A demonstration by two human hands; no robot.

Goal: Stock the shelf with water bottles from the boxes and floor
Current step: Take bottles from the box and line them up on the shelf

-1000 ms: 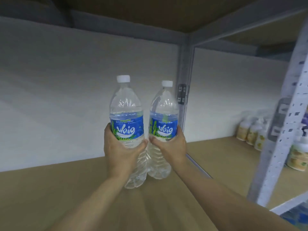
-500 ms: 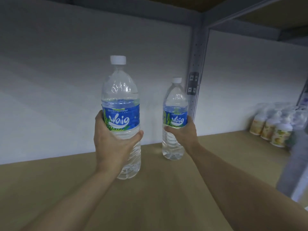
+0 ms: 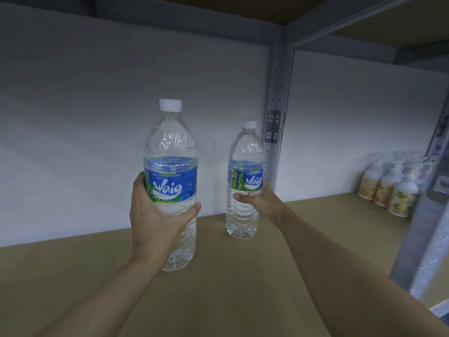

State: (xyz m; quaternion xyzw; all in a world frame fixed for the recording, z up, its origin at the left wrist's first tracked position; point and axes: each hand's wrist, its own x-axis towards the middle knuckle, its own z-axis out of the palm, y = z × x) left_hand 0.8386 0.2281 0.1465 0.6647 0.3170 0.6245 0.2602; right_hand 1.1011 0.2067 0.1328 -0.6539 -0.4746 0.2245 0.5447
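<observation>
Two clear water bottles with white caps and blue labels are over the brown shelf board point(image 3: 73, 276). My left hand point(image 3: 155, 215) grips the nearer water bottle point(image 3: 171, 152) around its label and lower body; its base is at or just above the board. My right hand point(image 3: 262, 203) is wrapped around the farther water bottle point(image 3: 245, 152), which stands upright deep on the board near the white back wall and the grey upright post point(image 3: 277, 93).
Several white bottles with yellow labels point(image 3: 393, 188) stand in the neighbouring bay at the right. A grey perforated front post point(image 3: 422, 227) rises at the right edge. The upper shelf's underside point(image 3: 243, 8) hangs overhead.
The two bottles were held side by side; my right hand has since carried its bottle deeper toward the back wall and set it on the board. The left bottle stays nearer.
</observation>
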